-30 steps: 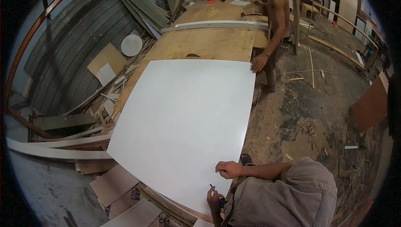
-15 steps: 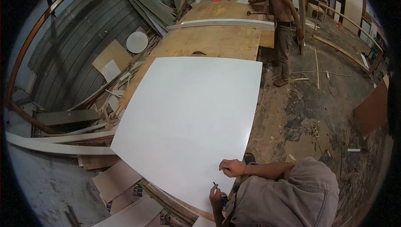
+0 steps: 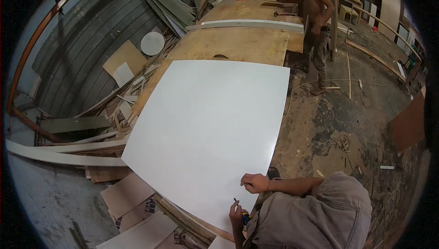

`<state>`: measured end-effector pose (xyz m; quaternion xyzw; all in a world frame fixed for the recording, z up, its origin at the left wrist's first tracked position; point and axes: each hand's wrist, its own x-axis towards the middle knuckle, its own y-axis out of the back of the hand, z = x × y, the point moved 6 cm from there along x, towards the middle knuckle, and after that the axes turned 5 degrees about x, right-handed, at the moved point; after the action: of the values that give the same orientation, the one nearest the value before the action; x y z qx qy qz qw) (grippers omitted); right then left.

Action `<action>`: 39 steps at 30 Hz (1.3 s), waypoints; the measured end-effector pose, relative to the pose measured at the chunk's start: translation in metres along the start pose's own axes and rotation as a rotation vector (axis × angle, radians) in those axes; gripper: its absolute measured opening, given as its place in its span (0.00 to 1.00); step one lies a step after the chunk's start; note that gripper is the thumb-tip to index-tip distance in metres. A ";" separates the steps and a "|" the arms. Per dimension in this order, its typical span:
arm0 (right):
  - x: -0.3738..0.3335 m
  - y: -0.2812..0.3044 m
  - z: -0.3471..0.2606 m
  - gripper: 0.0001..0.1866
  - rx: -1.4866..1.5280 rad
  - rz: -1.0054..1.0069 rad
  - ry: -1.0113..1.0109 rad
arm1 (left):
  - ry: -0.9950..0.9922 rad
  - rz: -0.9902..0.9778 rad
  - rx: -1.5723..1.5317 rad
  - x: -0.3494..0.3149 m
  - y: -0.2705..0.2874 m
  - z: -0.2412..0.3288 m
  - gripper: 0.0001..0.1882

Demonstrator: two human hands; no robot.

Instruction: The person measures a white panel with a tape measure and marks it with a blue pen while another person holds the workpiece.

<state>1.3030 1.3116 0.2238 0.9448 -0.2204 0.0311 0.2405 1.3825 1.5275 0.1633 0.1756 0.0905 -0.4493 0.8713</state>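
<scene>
A large white sheet (image 3: 206,116) lies flat on the wooden worktable, its near right edge by my body. Over that corner, my right hand (image 3: 255,183) is bent at the wrist with its fingers curled; nothing shows in them and the fingertips are partly hidden. Closer to me, my left hand (image 3: 236,214) is closed round a thin dark pencil (image 3: 236,202), which sticks up past the fingers. A yellow and dark tape measure (image 3: 246,218) shows right beside that hand; whether the hand holds it too, I cannot tell.
Beyond the sheet, a long white strip (image 3: 244,24) crosses the plywood tabletop (image 3: 238,43). A hammer (image 3: 284,14) lies near a shirtless co-worker (image 3: 315,6) at the far right. Offcuts (image 3: 132,89) pile along the left. A cord (image 3: 375,82) runs over the floor.
The co-worker has moved slightly right, and the white piece under their hand no longer shows. My hands stay nearly where they were; the view has shifted a little.
</scene>
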 end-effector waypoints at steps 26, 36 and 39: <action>0.001 -0.005 0.010 0.10 -0.038 0.030 0.002 | 0.238 -0.005 -0.185 0.000 -0.001 -0.011 0.23; -0.001 -0.005 0.012 0.10 -0.020 0.006 0.004 | 0.201 -0.021 -0.171 -0.002 -0.002 0.010 0.21; 0.000 -0.006 0.010 0.10 -0.032 -0.006 0.003 | 0.175 -0.024 -0.135 0.000 0.000 0.002 0.21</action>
<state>1.3054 1.3115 0.2128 0.9414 -0.2177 0.0282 0.2560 1.3820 1.5268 0.1647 0.1543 0.1984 -0.4354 0.8644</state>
